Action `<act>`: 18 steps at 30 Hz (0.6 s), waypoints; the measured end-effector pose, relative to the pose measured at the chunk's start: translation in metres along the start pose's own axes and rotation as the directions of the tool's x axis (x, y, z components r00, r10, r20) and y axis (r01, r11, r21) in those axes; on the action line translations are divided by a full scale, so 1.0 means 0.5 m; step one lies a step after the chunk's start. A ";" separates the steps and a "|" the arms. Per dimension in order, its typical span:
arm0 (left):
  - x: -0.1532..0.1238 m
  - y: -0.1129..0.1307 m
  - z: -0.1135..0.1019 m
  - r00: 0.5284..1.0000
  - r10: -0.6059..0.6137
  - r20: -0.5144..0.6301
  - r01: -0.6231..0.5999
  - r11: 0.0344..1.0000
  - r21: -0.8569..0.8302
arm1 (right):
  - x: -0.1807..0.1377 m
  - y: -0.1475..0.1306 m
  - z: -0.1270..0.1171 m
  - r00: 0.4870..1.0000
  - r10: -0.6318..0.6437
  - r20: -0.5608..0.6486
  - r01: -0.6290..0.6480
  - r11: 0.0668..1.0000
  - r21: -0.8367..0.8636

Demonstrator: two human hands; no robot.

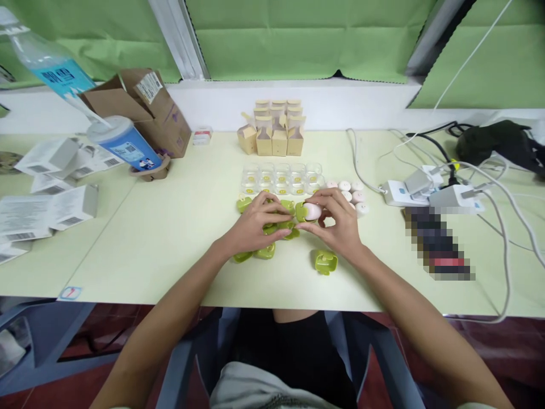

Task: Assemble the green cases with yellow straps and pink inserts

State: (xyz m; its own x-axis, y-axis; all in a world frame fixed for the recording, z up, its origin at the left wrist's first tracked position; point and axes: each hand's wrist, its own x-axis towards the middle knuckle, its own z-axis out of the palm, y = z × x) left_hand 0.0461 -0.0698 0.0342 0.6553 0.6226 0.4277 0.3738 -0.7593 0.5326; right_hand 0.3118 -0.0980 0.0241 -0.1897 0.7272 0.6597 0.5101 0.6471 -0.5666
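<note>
My right hand [340,224] pinches a small green plastic case [301,212] with a pale pink egg-shaped piece [313,212] seated in it. Close by on the left, my left hand [254,222] has its fingers stretched out, their tips near the held case; whether they touch it I cannot tell. Beneath and around the left hand lie several more green cases [265,251], partly covered by it. One separate green case [326,262] rests hollow side up below my right hand. Behind that hand, several pale pink and white rounded pieces [357,196] stand grouped, some hidden.
Clear plastic containers with yellow stickers [282,177] stand in rows beyond my hands, before small kraft boxes [279,141]. A power strip [404,193] with cables is at right. White boxes [29,216], a blue cup [131,147] and a carton [166,122] occupy the left.
</note>
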 end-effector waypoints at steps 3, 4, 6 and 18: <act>0.001 0.009 0.007 0.993 -0.028 -0.116 0.023 0.999 -0.043 | -0.002 0.000 0.002 0.998 -0.066 -0.022 0.065 0.996 -0.053; 0.001 0.011 0.011 0.987 -0.043 -0.155 0.033 0.997 -0.072 | -0.004 -0.001 0.004 0.997 -0.078 -0.020 0.077 0.996 -0.039; 0.001 0.013 0.018 0.977 -0.046 -0.208 0.023 0.993 -0.112 | -0.008 -0.006 0.008 0.995 -0.099 0.012 0.099 0.995 0.008; 0.007 0.001 0.041 0.908 0.226 -0.352 -0.217 0.974 0.064 | -0.002 -0.033 0.027 0.988 -0.134 0.079 0.126 0.987 0.096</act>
State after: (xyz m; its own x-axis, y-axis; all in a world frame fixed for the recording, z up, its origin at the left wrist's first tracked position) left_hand 0.0617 -0.0718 0.0210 0.4483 0.4609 0.7659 0.2642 -0.8869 0.3790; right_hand 0.2924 -0.1063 0.0262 -0.3224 0.6496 0.6885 0.3989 0.7529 -0.5235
